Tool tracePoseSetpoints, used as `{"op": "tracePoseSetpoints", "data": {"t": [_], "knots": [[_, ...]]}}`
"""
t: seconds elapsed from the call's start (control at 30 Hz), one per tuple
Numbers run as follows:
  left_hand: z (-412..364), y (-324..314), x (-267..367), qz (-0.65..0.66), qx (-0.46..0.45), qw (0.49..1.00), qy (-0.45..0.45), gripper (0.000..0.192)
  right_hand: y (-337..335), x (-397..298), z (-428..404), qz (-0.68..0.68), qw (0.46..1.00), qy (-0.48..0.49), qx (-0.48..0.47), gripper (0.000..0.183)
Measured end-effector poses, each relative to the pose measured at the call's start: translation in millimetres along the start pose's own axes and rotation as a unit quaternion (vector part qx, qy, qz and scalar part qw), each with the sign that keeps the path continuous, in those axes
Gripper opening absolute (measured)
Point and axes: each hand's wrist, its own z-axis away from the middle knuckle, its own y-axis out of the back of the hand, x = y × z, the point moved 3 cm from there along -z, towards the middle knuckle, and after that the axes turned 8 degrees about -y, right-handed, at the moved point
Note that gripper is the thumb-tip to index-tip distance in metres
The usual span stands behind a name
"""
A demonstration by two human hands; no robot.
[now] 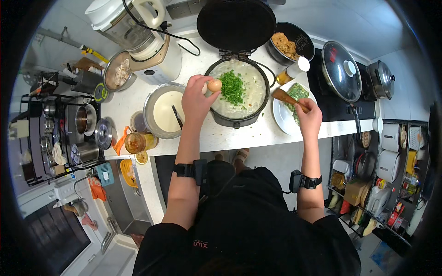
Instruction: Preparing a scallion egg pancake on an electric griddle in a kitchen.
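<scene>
My left hand (197, 98) grips a brown egg (214, 85) at the left rim of an electric griddle (236, 122). A paler rounded piece shows between my fingers; whether it is a second egg or shell, I cannot tell. Pale batter (253, 89) covers the griddle's lower plate, with chopped green onion (233, 88) heaped left of its middle. The griddle's black lid (236, 24) stands raised behind. My right hand (309, 115) holds a wooden spatula (288, 98) over a white plate (281, 119), where a green-flecked flatbread (297, 91) lies.
Left of the griddle stands a metal bowl of batter (165, 110) with a dark-handled utensil. Behind it are a blender (152, 51) and a bowl of pale pieces (119, 72). An oil bottle (291, 70), a pot of brown food (285, 46) and a lidded pan (342, 72) are rightward.
</scene>
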Motion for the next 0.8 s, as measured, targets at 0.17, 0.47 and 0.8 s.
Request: {"op": "tracePoseSetpoints", "data": {"t": [0.17, 0.47, 0.8], "knots": [[-4, 9, -1, 0.013, -0.006, 0.999, 0.043, 0.042, -33, -38, -4, -0.110, 0.990, 0.052, -0.066, 0.020], [0, 18, -11, 0.023, 0.000, 0.999, 0.035, 0.044, -98, -69, 2, -0.055, 0.964, 0.218, -0.140, 0.023], [-4, 16, 6, 0.025, 0.043, 0.996, -0.069, 0.044, -103, -34, -4, -0.039, 0.974, 0.199, -0.104, 0.021]]}}
